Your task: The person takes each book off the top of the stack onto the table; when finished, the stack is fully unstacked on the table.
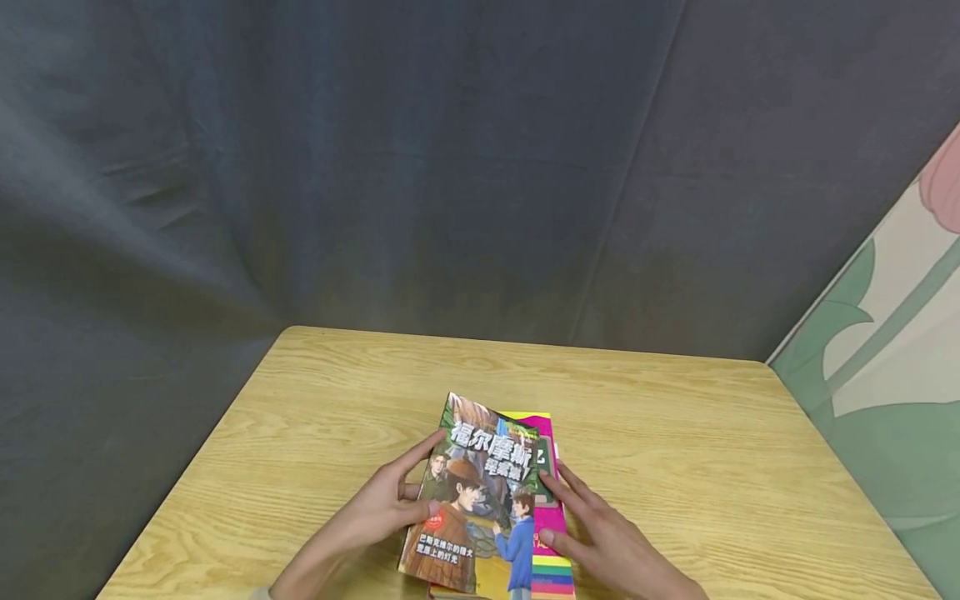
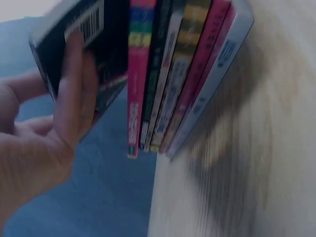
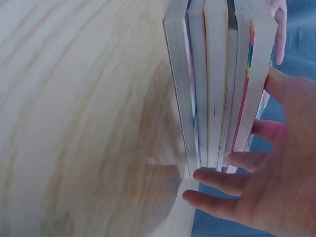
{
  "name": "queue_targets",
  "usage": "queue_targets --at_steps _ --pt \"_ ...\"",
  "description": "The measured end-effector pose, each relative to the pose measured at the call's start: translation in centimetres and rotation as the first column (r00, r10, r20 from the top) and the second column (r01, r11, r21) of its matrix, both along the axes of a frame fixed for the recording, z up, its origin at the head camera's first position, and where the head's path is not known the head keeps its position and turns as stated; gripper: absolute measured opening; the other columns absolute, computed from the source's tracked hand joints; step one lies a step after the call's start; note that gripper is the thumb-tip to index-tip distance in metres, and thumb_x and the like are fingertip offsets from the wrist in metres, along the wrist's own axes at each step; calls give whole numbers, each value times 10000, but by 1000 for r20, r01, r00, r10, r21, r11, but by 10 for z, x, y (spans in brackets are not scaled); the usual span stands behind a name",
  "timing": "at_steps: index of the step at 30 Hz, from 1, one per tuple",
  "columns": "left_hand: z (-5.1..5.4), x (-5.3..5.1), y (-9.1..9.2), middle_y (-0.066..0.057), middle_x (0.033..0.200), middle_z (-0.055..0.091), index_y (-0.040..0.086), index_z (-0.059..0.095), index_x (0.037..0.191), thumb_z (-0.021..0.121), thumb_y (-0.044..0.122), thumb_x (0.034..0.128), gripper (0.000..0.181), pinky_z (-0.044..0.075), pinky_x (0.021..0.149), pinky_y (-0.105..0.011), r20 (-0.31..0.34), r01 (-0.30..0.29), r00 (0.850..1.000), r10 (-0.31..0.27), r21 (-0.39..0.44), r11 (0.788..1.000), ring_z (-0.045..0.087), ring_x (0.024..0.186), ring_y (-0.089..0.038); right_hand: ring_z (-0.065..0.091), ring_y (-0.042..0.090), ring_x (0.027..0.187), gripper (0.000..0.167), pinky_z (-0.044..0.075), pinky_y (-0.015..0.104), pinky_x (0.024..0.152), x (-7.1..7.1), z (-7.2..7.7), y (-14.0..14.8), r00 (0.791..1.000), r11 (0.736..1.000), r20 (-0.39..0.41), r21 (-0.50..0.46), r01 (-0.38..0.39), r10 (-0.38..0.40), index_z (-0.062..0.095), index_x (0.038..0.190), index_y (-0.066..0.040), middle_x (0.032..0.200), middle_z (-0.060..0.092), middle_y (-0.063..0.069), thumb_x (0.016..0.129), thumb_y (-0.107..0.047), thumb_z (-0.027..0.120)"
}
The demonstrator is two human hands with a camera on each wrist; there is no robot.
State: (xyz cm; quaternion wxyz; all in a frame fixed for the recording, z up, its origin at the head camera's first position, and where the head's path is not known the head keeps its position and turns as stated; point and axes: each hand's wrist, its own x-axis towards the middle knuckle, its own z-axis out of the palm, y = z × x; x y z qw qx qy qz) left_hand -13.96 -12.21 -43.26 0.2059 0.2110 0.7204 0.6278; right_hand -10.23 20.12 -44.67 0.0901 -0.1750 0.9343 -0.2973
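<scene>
A comic-style paperback book [image 1: 487, 492] with white Chinese lettering lies tilted over a stack of books. My left hand [image 1: 386, 504] grips it by its left edge, thumb on the cover and fingers beneath. In the left wrist view, the lifted book's dark back cover [image 2: 114, 52] with a barcode shows, apart from the stack. Directly below it is a pink book [image 1: 551, 533] with rainbow stripes, mostly covered. My right hand [image 1: 611, 537] rests against the stack's right side, fingers extended along the page edges [image 3: 215, 98]. Several spines [image 2: 173, 94] line up under the pink one.
The stack stands on a light wood-grain table [image 1: 675, 433], near its front edge. A dark grey curtain [image 1: 450, 167] hangs behind and to the left. At the right is a panel [image 1: 892, 350] with a flower and leaf pattern.
</scene>
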Motion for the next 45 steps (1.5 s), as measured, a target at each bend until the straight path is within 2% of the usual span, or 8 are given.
queue_targets --at_steps 5,13,18,26,32,39,42,45 --pt "-2 -7 -10 -164 1602 34 262 230 1546 712 42 848 875 558 707 -300 17 59 998 -60 54 997 367 1250 -571 382 492 1299 744 446 676 820 0 1 3 1000 1000 24 -4 5 -5 324 1520 -241 1580 218 129 904 -605 526" --pt "-3 -12 -18 -233 1584 12 198 238 1545 702 40 863 840 489 507 -231 116 128 982 -146 149 980 658 891 -255 414 481 1277 712 469 654 794 5 -1 5 999 1000 -21 -12 -26 26 327 1519 -212 1578 215 145 928 -547 538" --pt "-1 -12 -23 -185 1595 -70 205 181 1558 668 8 880 858 534 628 -258 77 185 977 -201 183 966 379 1287 -492 401 491 1282 715 463 657 804 6 -1 2 1000 1000 4 -21 -14 14 323 1521 -227 1581 203 147 924 -557 536" --pt "24 -26 -42 -109 1609 -92 183 144 1563 627 -40 889 858 502 518 -235 -83 144 988 -129 215 966 168 1316 -612 349 501 1314 741 453 638 852 7 3 -2 995 999 85 -23 45 -43 312 1523 -273 1597 169 109 900 -610 531" --pt "44 -50 -62 -25 1614 -64 226 160 1561 619 -54 895 856 489 518 -245 -92 41 996 -20 226 973 415 1271 -365 352 487 1318 736 454 629 855 9 1 -1 996 999 85 -42 34 -30 304 1525 -278 1599 163 106 903 -594 541" --pt "54 -88 -83 -18 1617 -80 242 156 1562 605 -46 907 845 508 550 -248 -112 -47 991 69 188 981 310 1337 -448 347 494 1319 730 419 665 879 8 -3 -2 997 998 71 -52 23 -19 285 1528 -307 1603 151 92 905 -595 535" --pt "52 -108 -90 -57 1613 -104 216 138 1565 573 -66 918 829 512 545 -235 -81 -71 993 91 219 973 591 1049 -237 348 502 1315 729 408 671 888 8 -3 -4 997 998 69 -49 31 -28 291 1526 -305 1604 147 91 904 -600 532" --pt "45 -127 -94 -82 1609 -118 203 127 1566 557 -72 925 819 511 531 -226 -28 -99 994 110 253 962 588 818 -63 348 499 1316 724 406 667 896 8 -3 -4 998 998 63 -52 29 -25 294 1525 -304 1603 151 94 906 -595 532"
